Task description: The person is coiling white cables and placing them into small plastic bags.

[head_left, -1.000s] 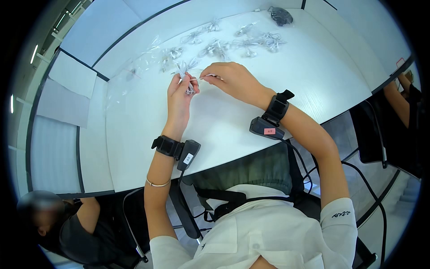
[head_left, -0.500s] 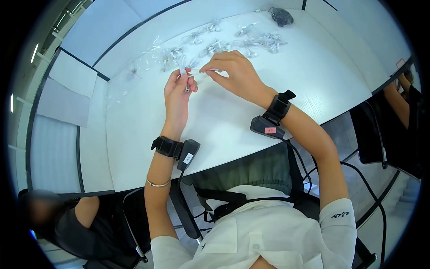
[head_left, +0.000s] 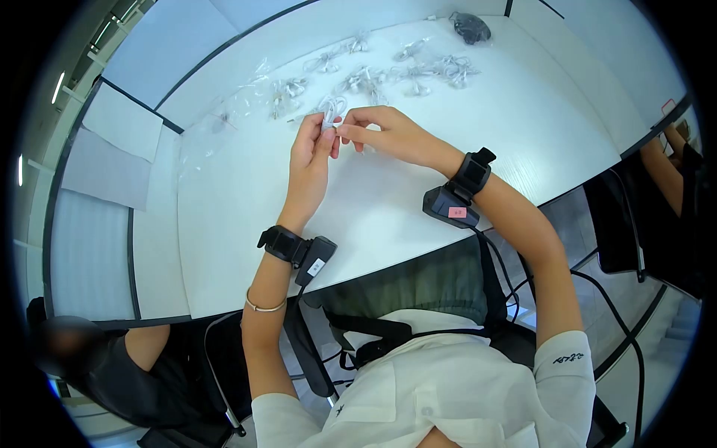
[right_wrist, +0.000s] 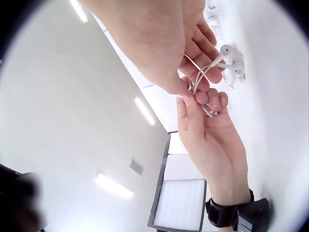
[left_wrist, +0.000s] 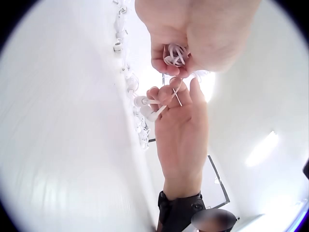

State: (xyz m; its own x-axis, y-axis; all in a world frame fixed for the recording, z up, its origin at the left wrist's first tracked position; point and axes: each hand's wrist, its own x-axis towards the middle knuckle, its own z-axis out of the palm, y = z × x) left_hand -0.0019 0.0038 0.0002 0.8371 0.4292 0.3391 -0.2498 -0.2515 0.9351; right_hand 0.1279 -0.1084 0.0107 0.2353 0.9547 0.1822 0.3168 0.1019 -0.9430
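Observation:
My left hand (head_left: 308,149) grips a coiled bundle of white wired earphones (head_left: 334,108), its loops standing up above the fingers. In the left wrist view the folded cord (left_wrist: 176,55) shows inside the curled fingers. Close beside it, my right hand (head_left: 396,137) pinches the thin cord between thumb and forefinger, right at the left fingertips. Two white earbuds (right_wrist: 228,51) hang from short cord ends by the right hand's other fingers in the right wrist view.
Several more coiled white earphones (head_left: 364,78) lie along the back of the white table (head_left: 388,216). Clear plastic bags (head_left: 243,104) lie at the back left, and a black bundle (head_left: 470,28) sits in the far right corner. Low partitions enclose the table.
The cord stretched between the hands has shortened as they came together. My left hand has moved slightly right, and the bundle's loops now point up. The right hand has stayed close to the cord.

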